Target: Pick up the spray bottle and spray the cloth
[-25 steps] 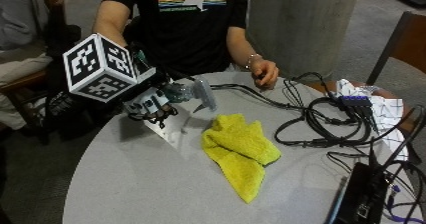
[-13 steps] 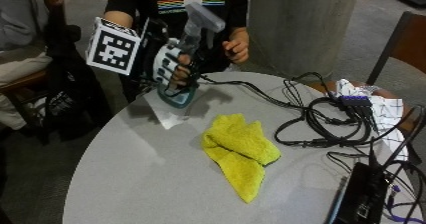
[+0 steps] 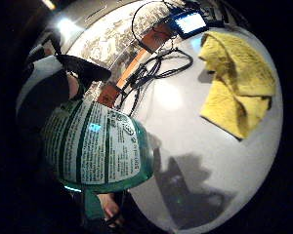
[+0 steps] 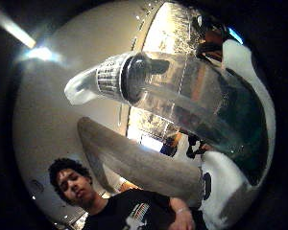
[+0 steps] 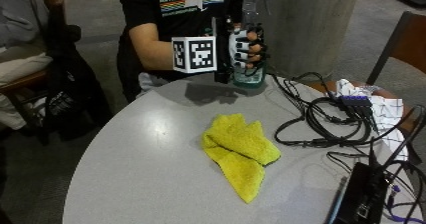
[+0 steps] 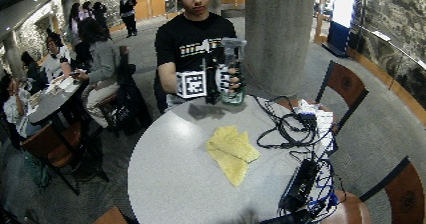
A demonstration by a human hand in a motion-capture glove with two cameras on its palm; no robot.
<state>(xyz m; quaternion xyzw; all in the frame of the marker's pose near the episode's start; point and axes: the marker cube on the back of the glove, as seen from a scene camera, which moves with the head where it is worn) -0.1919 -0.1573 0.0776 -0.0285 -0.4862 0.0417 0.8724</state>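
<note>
Gloved right hand point(image 5: 245, 48) wrapped around upright clear spray bottle point(image 5: 251, 36), teal liquid low inside, raised above round table point(image 5: 133, 149), crumpled yellow cloth point(image 5: 241, 151) lying apart

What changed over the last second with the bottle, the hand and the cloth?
The gloved right hand, gripping the spray bottle, lifted it off the table and brought it upright, held above the far edge. The yellow cloth and the cables stayed where they lay.

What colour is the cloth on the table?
Yellow; the folded fabric cloth shows best in the outside view.
</note>
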